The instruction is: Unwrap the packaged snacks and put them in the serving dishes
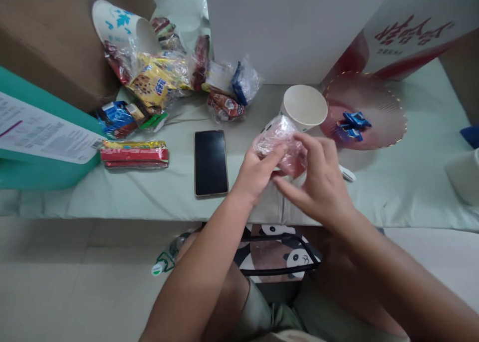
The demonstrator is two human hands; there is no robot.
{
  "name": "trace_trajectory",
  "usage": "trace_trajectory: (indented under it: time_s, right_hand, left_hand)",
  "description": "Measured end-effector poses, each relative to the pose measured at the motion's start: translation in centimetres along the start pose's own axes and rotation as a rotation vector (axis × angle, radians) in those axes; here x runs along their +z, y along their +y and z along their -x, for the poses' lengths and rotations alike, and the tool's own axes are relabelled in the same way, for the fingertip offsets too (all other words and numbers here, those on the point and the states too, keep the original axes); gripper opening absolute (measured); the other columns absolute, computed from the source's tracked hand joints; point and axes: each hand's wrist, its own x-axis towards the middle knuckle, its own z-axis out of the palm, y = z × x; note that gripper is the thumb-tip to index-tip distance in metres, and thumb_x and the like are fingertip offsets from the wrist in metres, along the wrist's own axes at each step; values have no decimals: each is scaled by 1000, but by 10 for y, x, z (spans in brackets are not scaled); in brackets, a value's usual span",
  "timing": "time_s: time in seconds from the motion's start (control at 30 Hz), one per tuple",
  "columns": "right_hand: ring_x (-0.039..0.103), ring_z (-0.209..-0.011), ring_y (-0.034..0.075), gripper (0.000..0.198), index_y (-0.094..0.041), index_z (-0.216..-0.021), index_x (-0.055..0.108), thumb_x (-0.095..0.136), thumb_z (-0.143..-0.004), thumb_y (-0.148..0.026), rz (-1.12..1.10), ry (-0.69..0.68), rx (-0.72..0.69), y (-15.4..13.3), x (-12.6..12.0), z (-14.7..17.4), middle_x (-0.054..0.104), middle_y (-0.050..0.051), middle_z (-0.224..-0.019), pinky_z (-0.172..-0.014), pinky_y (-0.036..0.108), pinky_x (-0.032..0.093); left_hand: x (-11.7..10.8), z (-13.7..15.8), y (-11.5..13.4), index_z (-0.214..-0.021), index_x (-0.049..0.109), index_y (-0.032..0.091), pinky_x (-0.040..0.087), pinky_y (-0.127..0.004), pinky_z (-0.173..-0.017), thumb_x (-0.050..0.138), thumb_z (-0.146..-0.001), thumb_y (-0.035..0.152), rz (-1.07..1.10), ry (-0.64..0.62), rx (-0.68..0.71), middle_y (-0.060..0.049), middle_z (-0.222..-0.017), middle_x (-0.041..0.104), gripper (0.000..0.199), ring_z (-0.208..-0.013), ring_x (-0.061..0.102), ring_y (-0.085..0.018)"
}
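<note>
A crinkled clear plastic packet (281,132) with something pinkish-red at its lower end is held above the front of the table. My left hand (258,170) grips it from the left, thumb pressed across its face. My right hand (324,177) curls round its right end, index finger against the plastic and thumb below. Just behind the packet stands a white paper cup (305,105), partly covered by it. To the right, a pink ribbed plate with a gold rim (389,125) bears blue-wrapped sweets (354,125). A small white object (348,173) pokes out behind my right hand.
A phone (210,163) lies left of my hands, beside red and yellow stick packets (134,156). Wrapped snacks (153,85) are heaped behind, near a tipped paper cup (119,27). A teal container (45,137) borders the left; a white box (284,32) stands behind.
</note>
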Motion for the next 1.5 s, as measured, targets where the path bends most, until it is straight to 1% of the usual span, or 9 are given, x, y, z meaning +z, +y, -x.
trace_trajectory:
  time_s: [0.1,0.23,0.4,0.53,0.73,0.93,1.17,1.3,1.5]
  right_hand:
    - [53,-128,37,57,-34,-137,56,72,-84,-47,-203,8,18,37,-7,37,54,13,-132,-110,60,47]
    - [50,-139,34,69,-39,-146,47,72,-84,-52,-449,-80,54,89,-3,55,49,10,-146,-108,56,52]
    - [39,-151,34,81,-52,-148,46,85,-77,-45,-482,-89,-102,88,18,53,34,2,-162,-121,59,40]
    - [51,-139,28,27,-47,-116,75,74,-91,-40,-524,-57,-148,89,21,50,49,-1,-149,-118,54,43]
    - [58,-121,24,5,-38,-91,80,77,-88,-40,-607,23,-97,96,22,53,62,2,-121,-110,49,47]
    - [54,-90,19,36,-25,-81,65,80,-79,-58,-587,88,227,92,22,45,55,3,-95,-80,36,50]
    - [47,-77,17,43,-25,-82,55,73,-82,-64,-536,106,229,90,27,37,54,1,-84,-68,32,43]
    - [55,-88,21,22,-26,-92,61,56,-96,-47,-352,196,186,94,18,38,61,5,-92,-81,39,47]
    - [57,-103,32,28,-19,-108,69,65,-83,-33,329,105,474,131,5,41,64,14,-106,-92,50,44]
  left_hand:
    - [-6,-3,-1,-98,67,19,57,-28,-66,83,-74,36,-46,93,-126,-4,-88,74,33,-75,68,-16]
    - [-13,-11,5,-89,71,16,60,-32,-74,74,-79,39,28,-23,-278,-8,-86,75,25,-77,72,-19]
    - [-5,-25,-9,-86,71,16,59,-31,-70,75,-79,38,-107,-9,-323,-8,-80,73,23,-72,69,-18]
    - [4,-30,-27,-92,70,18,53,-27,-60,81,-75,36,-345,-9,-301,-5,-80,71,26,-65,64,-15]
    - [8,-25,-34,-111,71,18,53,-27,-75,77,-80,35,-633,-147,-141,-6,-96,74,35,-83,67,-16]
    - [9,-19,-38,-114,69,18,51,-27,-80,73,-83,37,-785,-193,-96,-5,-103,73,37,-88,65,-16]
    - [11,-18,-31,-109,69,18,54,-30,-79,85,-70,42,-659,-305,-146,-6,-99,73,49,-85,66,-18]
    - [4,-19,-25,-105,69,17,55,-33,-88,88,-69,36,-716,-163,1,-6,-101,75,45,-89,69,-19]
    - [-16,-25,-17,-96,71,20,61,-36,-77,91,-65,39,-513,214,206,-6,-96,75,41,-86,72,-22]
